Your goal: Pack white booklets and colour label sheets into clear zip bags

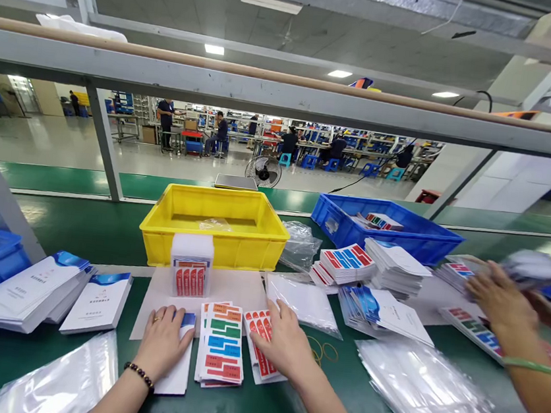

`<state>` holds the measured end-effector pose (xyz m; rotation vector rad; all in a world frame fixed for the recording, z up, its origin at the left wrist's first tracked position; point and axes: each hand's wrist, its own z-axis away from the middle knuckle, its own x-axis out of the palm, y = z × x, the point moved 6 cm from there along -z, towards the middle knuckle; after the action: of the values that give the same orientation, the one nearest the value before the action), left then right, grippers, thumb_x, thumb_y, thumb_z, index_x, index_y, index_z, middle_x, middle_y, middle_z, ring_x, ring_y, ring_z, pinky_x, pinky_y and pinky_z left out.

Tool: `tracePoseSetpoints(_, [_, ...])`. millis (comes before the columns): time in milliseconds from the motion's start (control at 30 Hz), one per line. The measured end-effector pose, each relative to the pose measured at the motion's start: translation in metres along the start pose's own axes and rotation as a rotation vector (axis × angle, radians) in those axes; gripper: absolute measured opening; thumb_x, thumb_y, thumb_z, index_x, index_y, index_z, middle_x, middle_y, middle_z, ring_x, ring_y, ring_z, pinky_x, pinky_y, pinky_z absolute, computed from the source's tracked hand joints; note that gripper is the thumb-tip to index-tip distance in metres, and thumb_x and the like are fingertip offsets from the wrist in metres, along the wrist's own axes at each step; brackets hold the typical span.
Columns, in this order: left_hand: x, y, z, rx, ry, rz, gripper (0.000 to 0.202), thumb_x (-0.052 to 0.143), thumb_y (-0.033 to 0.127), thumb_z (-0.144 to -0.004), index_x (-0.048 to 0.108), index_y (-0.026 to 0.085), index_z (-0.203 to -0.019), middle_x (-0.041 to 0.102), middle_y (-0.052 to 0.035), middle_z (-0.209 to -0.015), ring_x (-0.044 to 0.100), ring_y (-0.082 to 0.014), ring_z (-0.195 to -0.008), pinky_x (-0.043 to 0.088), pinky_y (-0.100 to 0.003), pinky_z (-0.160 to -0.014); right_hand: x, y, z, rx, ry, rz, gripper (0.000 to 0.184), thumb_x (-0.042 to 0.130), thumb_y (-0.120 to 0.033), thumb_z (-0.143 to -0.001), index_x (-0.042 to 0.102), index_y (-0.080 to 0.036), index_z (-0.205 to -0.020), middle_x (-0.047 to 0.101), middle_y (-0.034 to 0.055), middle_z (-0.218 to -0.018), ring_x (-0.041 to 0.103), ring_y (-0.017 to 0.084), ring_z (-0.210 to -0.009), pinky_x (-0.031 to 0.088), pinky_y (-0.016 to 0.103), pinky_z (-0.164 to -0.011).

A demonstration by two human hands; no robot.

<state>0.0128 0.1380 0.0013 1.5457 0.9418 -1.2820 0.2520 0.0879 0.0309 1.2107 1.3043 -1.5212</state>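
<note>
On the green bench at centre, the left hand (163, 339) lies flat, fingers spread, on a white booklet (177, 371); the right hand (284, 343) presses open-palmed on a red sticker sheet (262, 344), beside a multicoloured sticker stack (221, 343). Both items judged light, thin and floppy, slippery in stacks; best pinched at an edge or corner

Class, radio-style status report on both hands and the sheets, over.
Left hand flat on white booklet. Right hand flat on red sticker sheets. Coloured sticker stack between. Co-worker's hand apart, right.
</note>
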Motion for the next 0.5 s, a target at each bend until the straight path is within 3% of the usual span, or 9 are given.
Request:
tracePoseSetpoints(67, [0.001,0.0,0.0,0.004,-0.001,-0.003,0.049,0.032,0.044,-0.082,0.051,0.015,-0.116,0.055,-0.0139,-0.113,0.042,-0.0295,-0.111,0.022,-0.045,-0.099,0.005,0.006,0.019,0.021,-0.054,-0.008,0.082,0.059,-0.041,-0.066,0.027,-0.014,-0.136,0.02,0.0146,-0.144,0.022,0.033,-0.128,0.032,0.043,-0.095])
tracePoseSetpoints(200, [0.001,-0.001,-0.001,0.013,-0.004,-0.003,0.049,0.032,0.044,-0.083,0.051,0.015,-0.117,0.054,-0.0139,-0.114,0.043,-0.0295,-0.11,0.023,-0.044,-0.098,0.018,0.005,0.044,-0.135,-0.189,0.079,0.092,0.061,-0.02,-0.057,0.021,-0.021,-0.139,0.01,0.007,-0.147,0.006,0.031,-0.133,0.015,0.049,-0.104])
tracePoseSetpoints(333, [0.002,-0.002,-0.002,0.015,-0.01,0.0,0.049,0.032,0.044,-0.083,0.051,0.015,-0.116,0.054,-0.0133,-0.113,0.043,-0.0291,-0.109,0.023,-0.044,-0.098,0.019,0.006,0.043,-0.209,-0.193,0.167,0.08,0.049,-0.006,-0.06,0.03,-0.02,-0.136,0.021,0.0086,-0.145,0.011,0.03,-0.133,0.01,0.053,-0.105])
tracePoseSetpoints(500, [0.0,-0.001,-0.001,0.0,-0.001,0.001,0.046,0.035,0.043,-0.082,0.052,0.015,-0.115,0.055,-0.0131,-0.111,0.044,-0.0284,-0.108,0.028,-0.043,-0.094,0.015,0.002,0.032,-0.299,-0.127,0.141,0.062,0.046,-0.011,-0.066,0.044,-0.017,-0.128,0.039,0.0108,-0.136,0.024,0.029,-0.129,0.013,0.053,-0.104])
